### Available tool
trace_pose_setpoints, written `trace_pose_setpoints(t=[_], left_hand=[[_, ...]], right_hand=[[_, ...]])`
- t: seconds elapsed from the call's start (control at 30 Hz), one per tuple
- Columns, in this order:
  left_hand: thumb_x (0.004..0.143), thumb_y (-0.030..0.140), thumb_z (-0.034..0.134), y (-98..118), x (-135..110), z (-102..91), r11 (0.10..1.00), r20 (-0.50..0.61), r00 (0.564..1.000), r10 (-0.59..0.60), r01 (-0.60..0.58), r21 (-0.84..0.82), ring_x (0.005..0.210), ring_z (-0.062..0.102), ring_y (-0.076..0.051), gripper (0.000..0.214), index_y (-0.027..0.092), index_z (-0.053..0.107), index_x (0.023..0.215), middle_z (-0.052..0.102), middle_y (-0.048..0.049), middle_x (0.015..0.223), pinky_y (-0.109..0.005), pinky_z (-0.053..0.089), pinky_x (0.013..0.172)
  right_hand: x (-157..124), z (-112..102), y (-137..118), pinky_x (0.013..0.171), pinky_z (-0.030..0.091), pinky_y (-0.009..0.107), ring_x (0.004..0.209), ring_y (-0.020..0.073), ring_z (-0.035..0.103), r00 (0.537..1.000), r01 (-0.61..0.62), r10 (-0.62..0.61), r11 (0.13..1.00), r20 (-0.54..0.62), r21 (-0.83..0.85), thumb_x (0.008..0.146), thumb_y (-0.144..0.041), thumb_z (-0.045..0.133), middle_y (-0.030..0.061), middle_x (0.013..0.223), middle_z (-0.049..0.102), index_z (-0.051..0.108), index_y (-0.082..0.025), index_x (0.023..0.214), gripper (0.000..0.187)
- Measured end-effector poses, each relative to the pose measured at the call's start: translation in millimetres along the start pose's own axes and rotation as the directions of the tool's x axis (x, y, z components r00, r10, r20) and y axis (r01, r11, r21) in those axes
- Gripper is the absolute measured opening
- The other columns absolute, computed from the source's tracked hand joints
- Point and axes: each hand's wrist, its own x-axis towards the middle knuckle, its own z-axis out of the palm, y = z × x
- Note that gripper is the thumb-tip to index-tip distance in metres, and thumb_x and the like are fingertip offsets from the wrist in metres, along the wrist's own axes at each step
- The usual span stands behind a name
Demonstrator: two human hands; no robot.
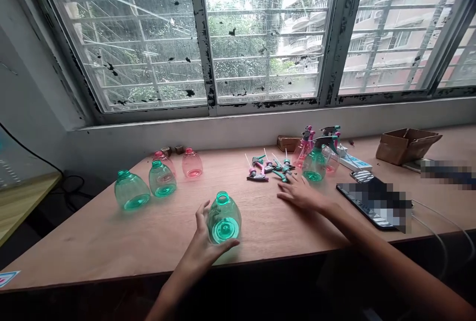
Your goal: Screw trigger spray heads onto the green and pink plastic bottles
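My left hand (204, 244) is wrapped round the base of an uncapped green plastic bottle (223, 218) standing near the front edge of the wooden table (111, 234). My right hand (300, 193) lies flat with fingers spread, its fingertips beside a heap of loose pink and green spray heads (268, 167). Behind that hand stand several assembled spray bottles (317, 156), green and pink, with their trigger heads on.
Two uncapped green bottles (131, 190) and two pink ones (192, 163) stand at the left. A dark tablet (372, 197), a white power strip (355, 162) and an open cardboard box (406, 144) lie at the right. A barred window runs behind.
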Motion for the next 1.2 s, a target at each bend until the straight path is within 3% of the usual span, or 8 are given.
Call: trace_pose_setpoints(t=[0.1,0.23,0.33,0.43,0.57,0.73,0.9,1.2], left_hand=[[0.066,0.035,0.086,-2.3,0.6,1.9,0.998,-0.034,0.999,-0.024,0.026,0.051,0.136,0.045,-0.034,0.094,0.028,0.018,0.130,0.038,-0.0171,0.144,-0.057,0.032,0.114],[0.068,0.035,0.084,1.1,-0.5,2.7,0.991,0.015,0.998,-0.065,0.063,0.118,0.133,0.049,-0.034,0.086,0.026,0.023,0.127,0.043,-0.0173,0.142,-0.055,0.034,0.113],[0.073,0.035,0.081,7.4,-1.9,2.3,0.993,0.042,0.999,-0.014,0.010,0.114,0.136,0.046,-0.032,0.084,0.028,0.023,0.134,0.044,-0.0142,0.145,-0.052,0.032,0.116],[0.082,0.037,0.074,12.6,-2.5,1.4,0.996,0.057,0.998,0.020,-0.025,0.086,0.138,0.044,-0.028,0.080,0.032,0.021,0.141,0.041,-0.0107,0.149,-0.049,0.031,0.117],[0.081,0.041,0.075,13.7,-3.0,0.8,1.000,-0.059,0.998,0.006,-0.006,-0.001,0.137,0.045,-0.030,0.081,0.032,0.020,0.139,0.036,-0.0125,0.151,-0.049,0.037,0.114],[0.083,0.046,0.073,19.1,-8.5,1.7,0.996,-0.085,0.993,-0.080,0.076,-0.050,0.121,0.060,-0.027,0.062,0.031,0.031,0.126,0.045,-0.0105,0.142,-0.044,0.047,0.103],[0.088,0.050,0.065,28.6,-11.4,1.7,0.995,-0.068,0.993,-0.100,0.099,-0.016,0.118,0.063,-0.028,0.059,0.029,0.031,0.133,0.048,-0.0121,0.143,-0.044,0.046,0.103],[0.088,0.049,0.063,28.5,-11.7,-2.7,0.995,0.032,0.995,-0.095,0.094,0.031,0.116,0.061,-0.029,0.063,0.027,0.037,0.140,0.054,-0.0117,0.138,-0.041,0.049,0.098]], right_hand=[[-44.1,15.3,-15.8,0.117,0.016,0.062,0.150,0.0394,0.016,0.999,0.032,-0.032,0.999,-0.030,-0.002,0.100,-0.063,0.031,0.0156,0.164,0.023,0.045,-0.022,0.148,0.066],[-94.8,39.1,-25.5,0.117,0.016,0.064,0.142,0.0359,0.038,0.954,0.077,-0.075,0.997,-0.291,-0.008,0.097,-0.057,0.047,0.0115,0.151,0.049,0.053,-0.033,0.141,0.050],[-107.6,46.8,-23.9,0.118,0.017,0.062,0.144,0.0392,0.031,0.910,0.030,-0.009,0.999,-0.414,0.045,0.092,-0.056,0.056,0.0127,0.154,0.042,0.042,-0.029,0.149,0.064],[-106.1,43.1,-20.6,0.115,0.025,0.063,0.146,0.0430,0.026,0.940,0.003,0.058,0.984,-0.337,0.178,0.088,-0.063,0.057,0.0142,0.156,0.038,0.040,-0.027,0.151,0.075],[-104.6,27.7,-19.8,0.110,0.036,0.056,0.135,0.0402,0.044,0.973,0.055,0.039,0.917,-0.226,0.394,0.086,-0.064,0.058,0.0124,0.144,0.054,0.058,-0.030,0.137,0.061],[-108.6,12.2,-22.2,0.088,0.051,0.045,0.102,0.0338,0.065,0.977,0.162,0.038,0.515,-0.211,0.842,0.092,-0.067,0.033,0.0132,0.125,0.068,0.054,-0.023,0.140,0.068],[-106.9,13.1,-18.8,0.057,0.043,0.038,0.071,0.0301,0.062,0.963,0.133,0.220,0.126,-0.158,0.983,0.090,-0.072,0.003,0.0164,0.111,0.074,0.057,-0.023,0.135,0.086],[-107.4,10.8,-20.2,0.054,0.034,0.034,0.051,0.0231,0.049,0.980,0.050,0.189,0.028,-0.054,0.998,0.080,-0.089,0.005,0.0127,0.078,0.074,0.072,-0.024,0.105,0.096]])
